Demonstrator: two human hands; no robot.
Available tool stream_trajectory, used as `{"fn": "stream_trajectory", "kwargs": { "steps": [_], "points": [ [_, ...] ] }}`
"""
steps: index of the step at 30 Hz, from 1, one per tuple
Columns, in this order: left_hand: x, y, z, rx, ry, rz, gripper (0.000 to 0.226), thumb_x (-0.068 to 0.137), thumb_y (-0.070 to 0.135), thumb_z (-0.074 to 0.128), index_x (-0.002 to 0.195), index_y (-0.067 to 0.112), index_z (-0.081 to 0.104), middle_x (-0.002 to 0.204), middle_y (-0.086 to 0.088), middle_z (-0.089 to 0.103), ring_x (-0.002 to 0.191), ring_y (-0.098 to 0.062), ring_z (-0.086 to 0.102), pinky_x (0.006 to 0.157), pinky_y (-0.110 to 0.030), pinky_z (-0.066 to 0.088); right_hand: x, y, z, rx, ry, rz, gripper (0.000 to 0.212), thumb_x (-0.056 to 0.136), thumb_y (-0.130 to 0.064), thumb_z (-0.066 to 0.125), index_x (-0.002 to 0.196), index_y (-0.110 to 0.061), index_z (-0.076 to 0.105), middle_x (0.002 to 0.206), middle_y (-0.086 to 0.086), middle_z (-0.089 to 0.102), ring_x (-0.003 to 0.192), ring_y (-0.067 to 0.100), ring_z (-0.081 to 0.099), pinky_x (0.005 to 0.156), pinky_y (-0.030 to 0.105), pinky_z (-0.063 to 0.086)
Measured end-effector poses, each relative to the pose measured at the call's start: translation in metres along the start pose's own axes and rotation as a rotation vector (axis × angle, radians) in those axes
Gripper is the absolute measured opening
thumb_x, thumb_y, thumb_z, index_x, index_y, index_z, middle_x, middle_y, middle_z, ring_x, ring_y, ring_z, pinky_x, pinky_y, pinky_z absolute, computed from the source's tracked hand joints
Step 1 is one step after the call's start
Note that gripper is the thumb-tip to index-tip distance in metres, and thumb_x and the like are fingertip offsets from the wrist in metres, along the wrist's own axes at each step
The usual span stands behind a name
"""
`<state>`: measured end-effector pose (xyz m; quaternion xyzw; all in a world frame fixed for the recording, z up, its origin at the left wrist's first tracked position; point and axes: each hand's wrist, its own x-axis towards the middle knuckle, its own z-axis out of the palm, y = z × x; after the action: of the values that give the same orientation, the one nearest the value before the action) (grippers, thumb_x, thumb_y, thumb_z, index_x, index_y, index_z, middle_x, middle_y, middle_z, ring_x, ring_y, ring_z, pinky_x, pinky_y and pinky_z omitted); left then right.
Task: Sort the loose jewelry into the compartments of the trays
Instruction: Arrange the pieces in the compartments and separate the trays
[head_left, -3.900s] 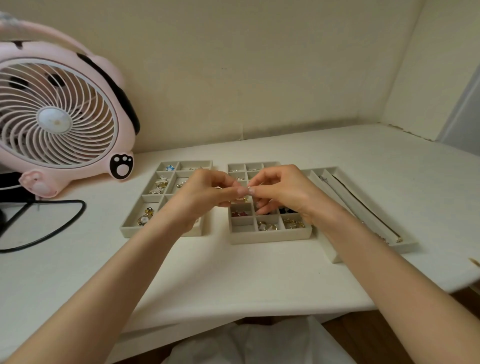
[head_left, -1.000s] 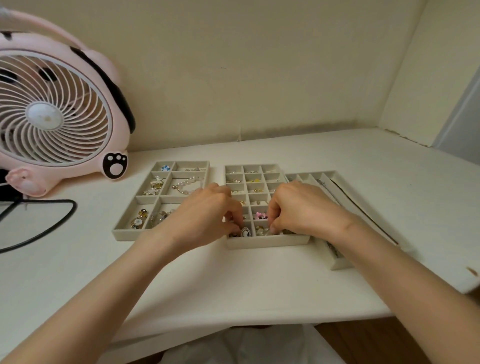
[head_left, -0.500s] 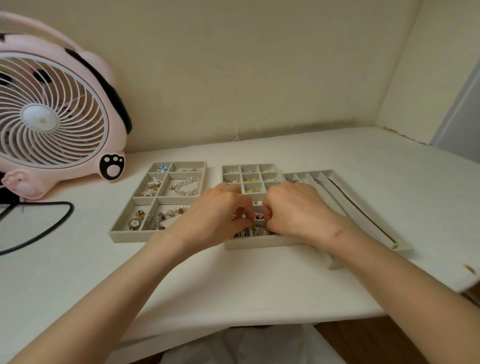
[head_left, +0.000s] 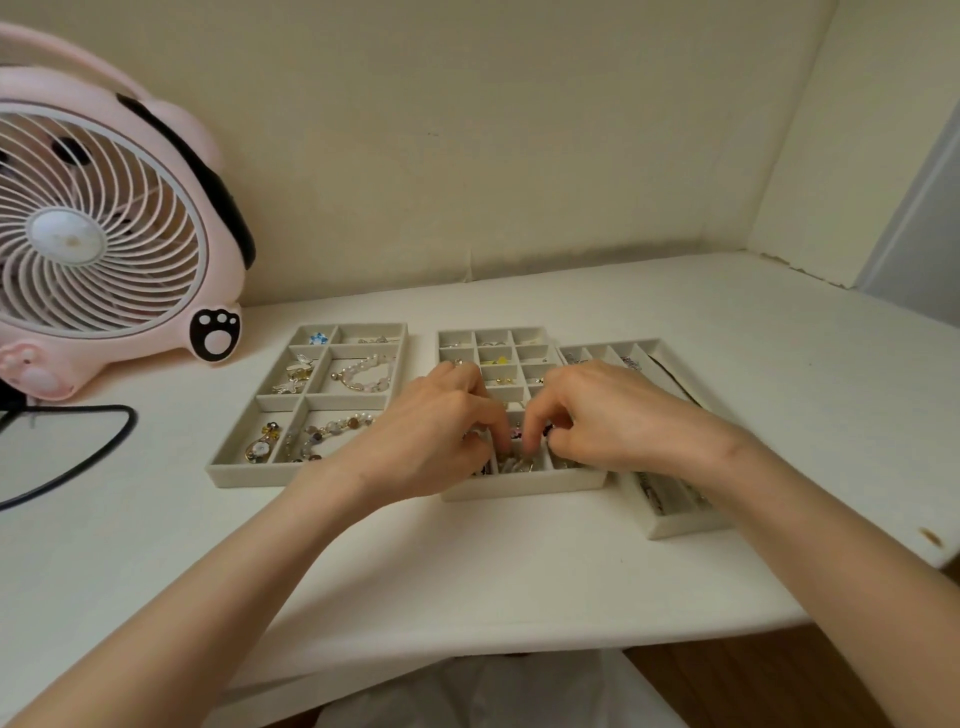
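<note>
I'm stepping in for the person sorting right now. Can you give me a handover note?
Left hand and right hand: fingers curled down into the near rows of the middle tray; whether they hold a piece is hidden.
Left tray holds bracelets and charms, right tray chains.
Done: all pieces in view sit in compartments.
Left: settle the piece under the fingers.

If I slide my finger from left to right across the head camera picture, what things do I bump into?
Pink fan → tray with bracelets → left hand → right hand. The middle tray and the long tray overlap the hands, so I skip them.
</note>
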<state>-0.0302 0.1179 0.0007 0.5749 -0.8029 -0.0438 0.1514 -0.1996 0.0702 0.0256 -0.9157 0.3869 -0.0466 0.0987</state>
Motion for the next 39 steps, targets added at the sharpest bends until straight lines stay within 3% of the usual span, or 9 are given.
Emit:
{"fn": "stream_trajectory", "kwargs": {
  "steps": [5,10,16,24,28,36,39],
  "points": [
    [0.0,0.001,0.001,0.013,-0.032,-0.012,0.035,0.083,0.007,0.048,0.098,0.03,0.069,0.09,0.003,0.042,0.095,-0.014,0.038,0.082,-0.03,0.037,-0.001,0.002,0.006,-0.134,0.012,-0.089,0.034,0.086,-0.009,0.051,0.095,-0.034,0.071,0.07,-0.017,0.035,0.075,0.008,0.043,0.053,0.013,0.022],
    [0.002,0.001,0.001,0.021,-0.039,-0.014,0.033,0.083,0.008,0.048,0.097,0.03,0.069,0.091,0.002,0.043,0.093,-0.013,0.037,0.079,-0.028,0.036,-0.003,0.006,0.003,-0.247,0.033,-0.173,0.035,0.09,-0.011,0.045,0.099,-0.035,0.07,0.077,-0.008,0.033,0.069,0.012,0.038,0.052,0.017,0.02],
    [0.002,0.001,0.002,0.009,-0.055,0.013,0.032,0.083,0.01,0.048,0.093,0.031,0.069,0.088,0.005,0.04,0.093,-0.013,0.038,0.08,-0.028,0.035,-0.005,0.012,-0.005,-0.133,0.092,-0.162,0.032,0.088,-0.013,0.051,0.092,-0.036,0.072,0.084,-0.008,0.047,0.074,0.011,0.048,0.065,0.027,0.039],
    [0.009,-0.002,0.006,-0.054,0.048,0.051,0.02,0.082,0.017,0.048,0.093,0.024,0.063,0.091,0.005,0.049,0.091,-0.015,0.044,0.077,-0.025,0.036,-0.009,0.036,-0.017,-0.055,0.116,-0.068,0.023,0.089,-0.021,0.057,0.088,-0.04,0.071,0.084,-0.014,0.051,0.067,-0.004,0.044,0.061,0.015,0.03],
    [0.011,-0.002,0.008,-0.069,0.071,0.082,0.031,0.077,0.023,0.04,0.096,0.027,0.065,0.088,0.006,0.049,0.089,-0.015,0.044,0.077,-0.025,0.036,-0.012,0.039,-0.015,-0.042,0.079,-0.051,0.028,0.089,-0.016,0.056,0.086,-0.039,0.072,0.09,-0.012,0.055,0.07,-0.002,0.045,0.064,0.019,0.035],
    [0.02,0.004,0.02,0.02,0.056,0.201,0.052,0.076,0.01,0.032,0.106,0.031,0.068,0.085,0.007,0.04,0.082,-0.01,0.031,0.078,-0.028,0.035,-0.013,0.041,-0.004,-0.069,-0.003,-0.024,0.038,0.088,-0.01,0.051,0.098,-0.04,0.071,0.09,-0.014,0.051,0.076,-0.001,0.043,0.068,0.02,0.031],
    [0.023,0.004,0.024,0.094,0.055,0.23,0.058,0.073,0.019,0.02,0.103,0.031,0.069,0.087,0.005,0.044,0.084,-0.015,0.04,0.076,-0.03,0.038,-0.014,0.041,-0.002,-0.072,-0.015,-0.044,0.038,0.088,-0.01,0.05,0.099,-0.04,0.071,0.085,-0.014,0.047,0.074,-0.002,0.042,0.064,0.014,0.029]
  ]
}}
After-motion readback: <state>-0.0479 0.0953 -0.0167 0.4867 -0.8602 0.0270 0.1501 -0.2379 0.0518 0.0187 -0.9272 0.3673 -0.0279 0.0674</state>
